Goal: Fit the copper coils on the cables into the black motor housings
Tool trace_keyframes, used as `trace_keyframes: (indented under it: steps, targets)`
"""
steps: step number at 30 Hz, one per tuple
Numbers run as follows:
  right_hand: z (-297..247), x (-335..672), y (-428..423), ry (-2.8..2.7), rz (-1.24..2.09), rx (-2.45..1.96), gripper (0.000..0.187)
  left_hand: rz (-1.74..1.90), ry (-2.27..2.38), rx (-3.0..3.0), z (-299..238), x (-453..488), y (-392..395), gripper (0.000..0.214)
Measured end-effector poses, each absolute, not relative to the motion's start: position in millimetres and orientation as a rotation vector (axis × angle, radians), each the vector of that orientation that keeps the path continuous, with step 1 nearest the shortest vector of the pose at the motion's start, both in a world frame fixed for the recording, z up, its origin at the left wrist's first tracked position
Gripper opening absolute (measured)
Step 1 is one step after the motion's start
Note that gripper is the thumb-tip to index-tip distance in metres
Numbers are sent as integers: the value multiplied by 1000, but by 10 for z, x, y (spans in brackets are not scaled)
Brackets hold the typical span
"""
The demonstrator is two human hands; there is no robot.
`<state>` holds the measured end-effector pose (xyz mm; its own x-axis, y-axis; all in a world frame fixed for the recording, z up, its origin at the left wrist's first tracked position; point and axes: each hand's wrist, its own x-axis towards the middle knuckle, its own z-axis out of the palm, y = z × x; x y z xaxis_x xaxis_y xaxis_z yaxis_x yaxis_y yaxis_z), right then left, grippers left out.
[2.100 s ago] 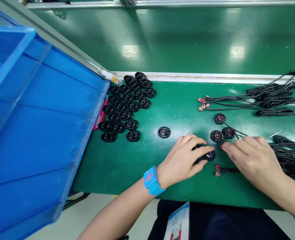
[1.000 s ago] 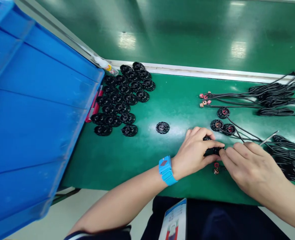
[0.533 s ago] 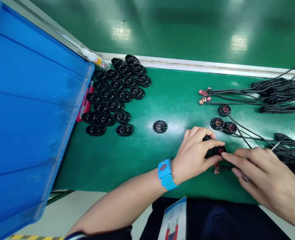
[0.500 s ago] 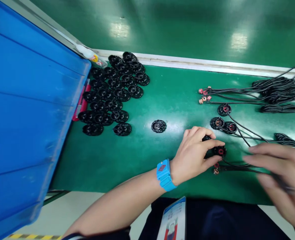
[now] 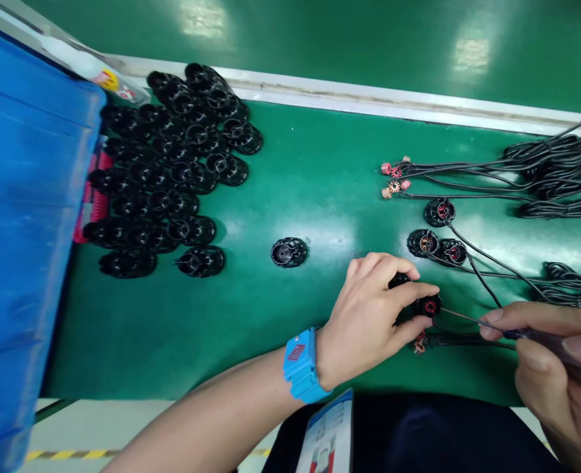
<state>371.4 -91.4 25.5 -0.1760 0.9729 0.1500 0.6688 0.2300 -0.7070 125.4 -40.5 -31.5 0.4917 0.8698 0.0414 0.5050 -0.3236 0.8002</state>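
My left hand (image 5: 376,312), with a blue wrist strap (image 5: 306,366), grips a round black plastic housing (image 5: 429,306) between thumb and forefinger. A red toothed piece with a cable sits inside it. Under the curled fingers shows another dark part (image 5: 399,281), mostly hidden. My right hand (image 5: 560,358) is closed round a thin-shafted screwdriver (image 5: 487,324), whose tip reaches the right edge of the held housing. Just beyond are three cabled housings (image 5: 439,212), with red or copper-coloured centres. Below the held housing lie red and copper-coloured cable ends (image 5: 420,342).
Many black housings (image 5: 201,261) stand grouped at left beside a blue bin (image 5: 29,230) and a red piece (image 5: 93,197). One housing (image 5: 289,252) stands alone mid-table. Coiled black cables (image 5: 551,167) lie at right. A white ledge (image 5: 320,97) runs along the back; a bottle (image 5: 93,69) lies there.
My right hand, blurred before, has brought the screwdriver's tip to the held housing. My left hand keeps its hold. The whole view has shifted slightly.
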Motion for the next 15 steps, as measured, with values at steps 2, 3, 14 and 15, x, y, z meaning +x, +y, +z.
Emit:
trace_keyframes:
  steps: [2, 3, 14, 15]
  targets:
    - [270, 3689, -871, -1957, 699, -1458, 24, 618, 1129, 1982, -315, 1251, -403, 32]
    - [272, 3682, -863, -1967, 701, -1447, 23, 621, 1128, 1981, -316, 1251, -402, 31]
    - [220, 3657, -840, -2148, 737, -1375, 24, 645, 1116, 1981, -298, 1254, -401, 29]
    - [214, 3653, -834, -2169, 734, -1361, 25, 647, 1114, 1982, -298, 1252, -399, 29]
